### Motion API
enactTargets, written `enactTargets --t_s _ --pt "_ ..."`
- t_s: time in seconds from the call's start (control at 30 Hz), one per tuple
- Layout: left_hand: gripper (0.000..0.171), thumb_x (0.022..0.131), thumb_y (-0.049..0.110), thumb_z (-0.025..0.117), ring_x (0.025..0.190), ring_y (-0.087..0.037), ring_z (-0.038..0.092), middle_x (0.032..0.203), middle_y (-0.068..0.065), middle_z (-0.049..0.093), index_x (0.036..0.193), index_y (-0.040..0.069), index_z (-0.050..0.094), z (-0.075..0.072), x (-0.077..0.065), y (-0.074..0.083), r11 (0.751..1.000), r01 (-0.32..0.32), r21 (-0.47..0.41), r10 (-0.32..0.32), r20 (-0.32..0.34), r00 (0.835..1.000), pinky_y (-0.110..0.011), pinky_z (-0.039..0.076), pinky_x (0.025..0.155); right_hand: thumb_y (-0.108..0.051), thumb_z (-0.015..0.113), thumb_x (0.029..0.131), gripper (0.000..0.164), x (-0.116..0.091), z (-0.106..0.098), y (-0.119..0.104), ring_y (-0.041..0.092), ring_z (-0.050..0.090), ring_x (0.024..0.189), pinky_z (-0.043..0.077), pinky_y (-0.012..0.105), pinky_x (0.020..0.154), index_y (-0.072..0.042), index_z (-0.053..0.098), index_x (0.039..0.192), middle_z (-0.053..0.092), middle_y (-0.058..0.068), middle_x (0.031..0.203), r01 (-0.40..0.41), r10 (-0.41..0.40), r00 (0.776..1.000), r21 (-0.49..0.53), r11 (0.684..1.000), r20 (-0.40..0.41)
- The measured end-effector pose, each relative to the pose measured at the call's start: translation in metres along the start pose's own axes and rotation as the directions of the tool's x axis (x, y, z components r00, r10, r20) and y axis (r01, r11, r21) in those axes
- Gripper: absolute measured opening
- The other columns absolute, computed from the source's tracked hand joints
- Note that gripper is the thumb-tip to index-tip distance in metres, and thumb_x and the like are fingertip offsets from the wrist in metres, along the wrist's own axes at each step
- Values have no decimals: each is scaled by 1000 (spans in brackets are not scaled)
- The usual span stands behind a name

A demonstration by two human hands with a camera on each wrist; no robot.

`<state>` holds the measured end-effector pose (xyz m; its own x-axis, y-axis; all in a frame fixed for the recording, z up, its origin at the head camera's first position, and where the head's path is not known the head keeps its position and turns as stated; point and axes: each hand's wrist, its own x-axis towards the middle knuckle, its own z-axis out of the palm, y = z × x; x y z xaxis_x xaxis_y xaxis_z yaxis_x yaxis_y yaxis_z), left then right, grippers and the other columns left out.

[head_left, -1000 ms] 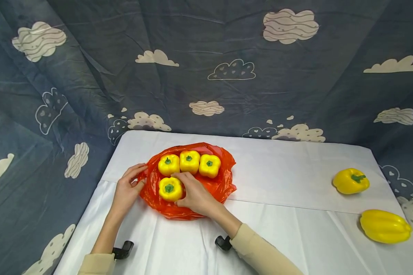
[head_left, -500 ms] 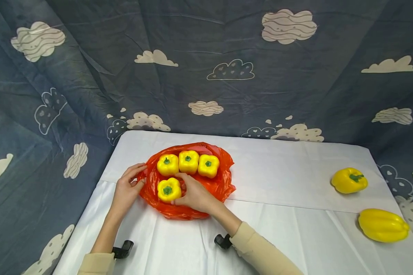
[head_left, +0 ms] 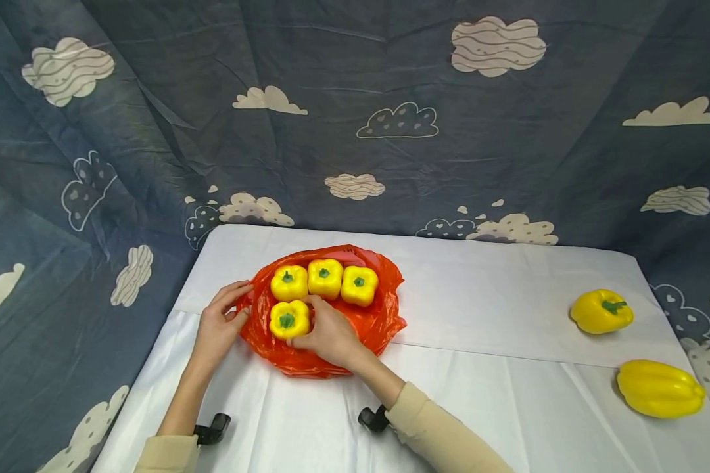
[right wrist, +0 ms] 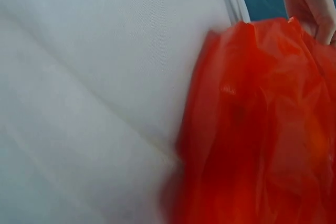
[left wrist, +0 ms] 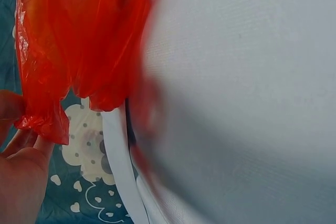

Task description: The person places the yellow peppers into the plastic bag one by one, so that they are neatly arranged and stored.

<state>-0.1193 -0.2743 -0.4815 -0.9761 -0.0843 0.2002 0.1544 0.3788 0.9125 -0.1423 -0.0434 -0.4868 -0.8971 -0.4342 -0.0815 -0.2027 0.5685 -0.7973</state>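
Observation:
A red plastic bag (head_left: 363, 323) lies spread with its mouth wide on the white table. My left hand (head_left: 214, 328) pinches its left rim; the left wrist view shows thumb and fingers (left wrist: 31, 150) on the gathered red film. Inside, my right hand (head_left: 330, 332) holds a yellow bell pepper (head_left: 288, 320), thumb on its near side and a finger at its far right. Behind it, in a row along the bag's back, stand the left pepper (head_left: 288, 284), the middle pepper (head_left: 325, 278) and the right pepper (head_left: 359, 286), stems up. The right wrist view shows the bag's outer wall (right wrist: 262, 129).
Two more yellow peppers lie on the table at the far right: one squat pepper (head_left: 601, 312) on its side and a longer one (head_left: 661, 389) nearer the front. A dark cloth with cloud prints (head_left: 355, 85) hangs behind the white table (head_left: 479, 295).
The held pepper has moved slightly left and toward the back row, and my right hand has shifted with it. My left hand stays at the bag's rim.

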Motion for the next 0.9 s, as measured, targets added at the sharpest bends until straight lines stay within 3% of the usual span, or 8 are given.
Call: enactTargets --t_s 0.47,0.7,0.9 --pt "39 91 -9 57 122 -29 53 138 -7 52 129 0 63 0 0 0 1000 9 23 -9 -1 1000 -13 47 86 -26 87 74 79 1 7 -8 19 55 110 47 39 97 -10 41 137 57 7 125 -100 100 995 103 990 1" --pt "39 91 -8 57 121 -29 54 138 -7 52 128 0 63 0 -1 3 999 10 37 -10 0 1000 -12 47 85 -25 88 73 78 -2 1 -3 19 56 94 50 34 83 -9 44 135 59 6 110 -90 87 996 168 982 26" --pt "40 91 -9 57 121 -30 54 138 -7 52 129 1 63 0 -1 2 999 16 34 -16 -2 1000 -12 47 86 -24 86 76 75 -8 -8 -5 21 58 108 52 31 85 -10 45 138 57 5 125 -97 89 995 232 968 45"
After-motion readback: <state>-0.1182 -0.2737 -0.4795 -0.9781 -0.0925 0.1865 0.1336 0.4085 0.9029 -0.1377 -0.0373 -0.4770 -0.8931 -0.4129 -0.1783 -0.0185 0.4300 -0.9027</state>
